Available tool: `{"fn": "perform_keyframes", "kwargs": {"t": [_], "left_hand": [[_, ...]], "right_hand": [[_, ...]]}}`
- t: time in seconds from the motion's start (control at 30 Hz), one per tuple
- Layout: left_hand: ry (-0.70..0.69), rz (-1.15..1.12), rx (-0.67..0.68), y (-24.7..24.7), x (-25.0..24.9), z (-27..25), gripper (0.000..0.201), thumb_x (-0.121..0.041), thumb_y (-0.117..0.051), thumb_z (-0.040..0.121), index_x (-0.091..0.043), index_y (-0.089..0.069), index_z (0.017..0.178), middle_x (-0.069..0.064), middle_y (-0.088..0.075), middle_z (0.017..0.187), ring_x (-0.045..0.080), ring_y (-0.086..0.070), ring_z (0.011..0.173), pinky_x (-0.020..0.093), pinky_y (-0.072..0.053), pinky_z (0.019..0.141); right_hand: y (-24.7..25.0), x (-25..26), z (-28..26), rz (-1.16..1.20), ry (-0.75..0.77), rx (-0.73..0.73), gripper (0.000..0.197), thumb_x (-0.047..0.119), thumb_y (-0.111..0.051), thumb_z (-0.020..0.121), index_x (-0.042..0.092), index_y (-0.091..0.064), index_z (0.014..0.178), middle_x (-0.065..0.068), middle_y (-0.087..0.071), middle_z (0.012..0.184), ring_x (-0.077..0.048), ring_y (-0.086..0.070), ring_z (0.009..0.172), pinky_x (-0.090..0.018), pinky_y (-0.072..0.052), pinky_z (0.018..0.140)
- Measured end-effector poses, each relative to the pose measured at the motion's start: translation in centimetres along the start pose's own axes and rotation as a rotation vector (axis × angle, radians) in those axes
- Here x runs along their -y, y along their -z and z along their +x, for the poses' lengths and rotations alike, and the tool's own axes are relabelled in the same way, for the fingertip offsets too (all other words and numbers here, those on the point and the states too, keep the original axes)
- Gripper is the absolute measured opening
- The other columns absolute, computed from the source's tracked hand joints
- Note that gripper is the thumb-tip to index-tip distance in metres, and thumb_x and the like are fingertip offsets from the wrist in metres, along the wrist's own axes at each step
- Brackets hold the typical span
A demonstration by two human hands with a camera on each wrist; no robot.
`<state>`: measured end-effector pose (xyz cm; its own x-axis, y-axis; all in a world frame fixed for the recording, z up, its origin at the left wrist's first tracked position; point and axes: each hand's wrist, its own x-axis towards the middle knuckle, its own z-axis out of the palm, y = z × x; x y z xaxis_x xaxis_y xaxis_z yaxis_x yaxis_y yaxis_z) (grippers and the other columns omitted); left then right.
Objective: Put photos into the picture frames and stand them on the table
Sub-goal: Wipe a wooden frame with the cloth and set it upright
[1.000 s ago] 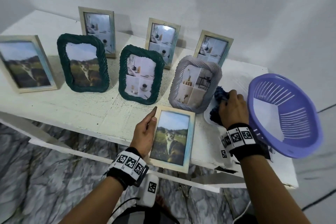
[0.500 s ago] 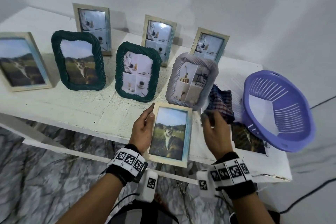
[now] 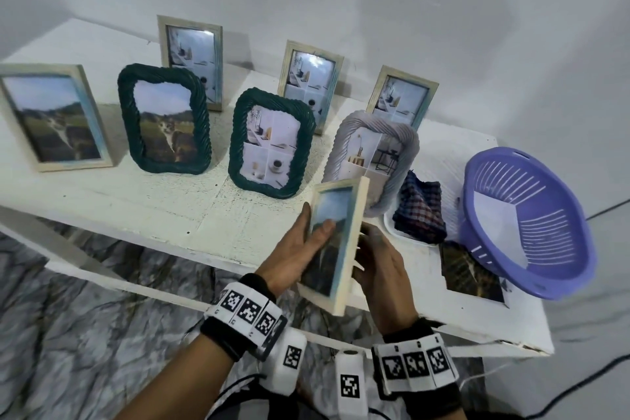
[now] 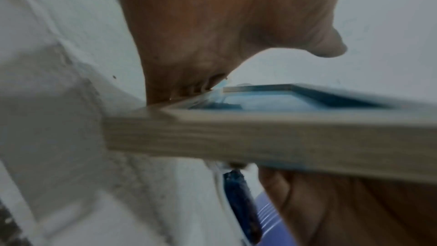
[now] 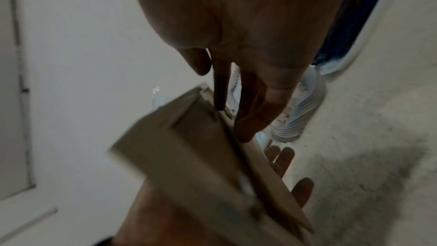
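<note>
Right hand (image 5: 248, 31) fingertips (image 5: 246, 130) touch the tilted frame's (image 5: 179, 158) back.

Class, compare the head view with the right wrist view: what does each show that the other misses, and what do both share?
Only the head view shows the seven standing frames, such as the dark green frame, plus the purple basket, the loose photo lying on the table, and the held frame's glazed front.

Only the right wrist view shows the held frame's back, with the right hand's fingertips at its back panel.

Both show the pale wooden frame tilted on edge between the left hand and right hand, and the checked cloth.
</note>
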<state>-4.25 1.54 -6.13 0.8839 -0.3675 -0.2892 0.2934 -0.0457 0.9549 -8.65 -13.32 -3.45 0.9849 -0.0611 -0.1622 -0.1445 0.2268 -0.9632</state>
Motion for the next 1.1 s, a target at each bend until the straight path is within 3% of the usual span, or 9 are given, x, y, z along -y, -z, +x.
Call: {"fn": "perform_keyframes", "kwargs": {"t": [0.17,0.27,0.4,0.53,0.63,0.8,0.9,0.97,1.1], "left_hand": [[0.058,-0.413,0.077,-0.5,-0.9,-0.1,0.088,-0.074,-0.068,0.07,-0.014,-0.052,0.132,0.019,-0.061,0.13,0.039,-0.057,0.122,0.063,-0.036,0.108],[0.144,-0.492,0.133,0.0,-1.4,-0.6,0.095,-0.076,-0.07,0.065,-0.004,-0.055,0.126,0.017,-0.062,0.124,0.036,-0.058,0.121,0.055,-0.039,0.108],[0.114,-0.383,0.052,0.8,-2.0,-0.7,0.101,-0.084,-0.067,0.055,-0.004,-0.06,0.117,0.012,-0.063,0.098,0.024,-0.063,0.087,0.037,-0.049,0.076],[0.11,-0.274,-0.048,1.5,-2.4,-1.1,0.098,-0.081,-0.063,0.054,-0.009,-0.061,0.12,0.013,-0.069,0.114,0.024,-0.065,0.11,0.042,-0.048,0.084],[0.074,-0.215,-0.097,1.4,-2.6,-1.4,0.085,-0.08,-0.06,0.056,-0.019,-0.061,0.116,0.0,-0.07,0.111,0.019,-0.064,0.11,0.047,-0.048,0.091],[0.019,-0.091,-0.109,1.6,-2.7,-2.1,0.12,-0.092,-0.063,0.041,-0.036,-0.035,0.144,-0.006,-0.06,0.128,0.009,-0.06,0.113,0.039,-0.048,0.097],[0.038,-0.093,-0.134,2.7,-2.9,-2.9,0.11,-0.096,-0.051,0.052,-0.033,-0.04,0.141,-0.006,-0.06,0.13,0.011,-0.061,0.114,0.047,-0.048,0.098],[0.067,-0.139,-0.144,3.5,-3.3,-3.3,0.085,-0.091,-0.039,0.071,-0.035,-0.051,0.135,-0.002,-0.065,0.126,0.017,-0.064,0.113,0.052,-0.047,0.1],[0.159,-0.269,-0.138,4.9,-4.7,-3.7,0.071,-0.077,-0.022,0.087,-0.029,-0.064,0.12,0.008,-0.073,0.11,0.029,-0.067,0.107,0.049,-0.051,0.096]], "right_hand": [[-1.1,0.0,-0.4,-0.341,0.237,0.114,0.038,0.016,-0.06,0.089,0.029,-0.059,0.124,-0.001,-0.066,0.102,-0.018,-0.065,0.085,-0.029,-0.054,0.069],[-1.2,-0.1,-0.3,-0.468,0.311,0.127,0.047,0.011,-0.067,0.088,0.028,-0.056,0.131,-0.001,-0.061,0.099,-0.016,-0.062,0.083,-0.022,-0.05,0.068],[-1.0,0.5,0.0,-0.722,0.435,0.037,0.041,0.023,-0.069,0.08,0.027,-0.064,0.121,0.006,-0.056,0.08,-0.013,-0.054,0.068,-0.022,-0.046,0.059],[-0.4,1.6,-0.1,-1.076,0.582,-0.088,0.022,0.029,-0.065,0.079,0.028,-0.073,0.099,0.012,-0.048,0.066,-0.007,-0.048,0.057,-0.022,-0.04,0.052],[-0.9,1.6,-0.9,-1.344,0.522,-0.213,0.021,0.036,-0.057,0.085,0.031,-0.073,0.098,0.003,-0.062,0.055,-0.02,-0.058,0.049,-0.031,-0.045,0.044],[-2.5,2.5,-1.5,-0.513,0.019,-0.039,0.029,0.025,-0.043,0.102,0.016,-0.07,0.108,-0.004,-0.072,0.068,-0.02,-0.065,0.052,-0.026,-0.048,0.05],[-2.1,2.6,-1.2,-0.162,-0.196,-0.041,0.061,0.054,-0.035,0.099,0.003,-0.068,0.099,-0.017,-0.072,0.082,-0.033,-0.07,0.072,-0.038,-0.058,0.062],[-2.0,2.0,-0.7,-0.064,-0.228,0.002,0.075,0.069,-0.044,0.089,-0.004,-0.063,0.085,-0.019,-0.068,0.073,-0.037,-0.064,0.064,-0.039,-0.056,0.057],[-2.0,2.0,0.0,-0.008,-0.252,-0.017,0.032,0.049,-0.044,0.097,0.025,-0.066,0.095,0.003,-0.074,0.09,-0.019,-0.067,0.089,-0.043,-0.053,0.086]]}}
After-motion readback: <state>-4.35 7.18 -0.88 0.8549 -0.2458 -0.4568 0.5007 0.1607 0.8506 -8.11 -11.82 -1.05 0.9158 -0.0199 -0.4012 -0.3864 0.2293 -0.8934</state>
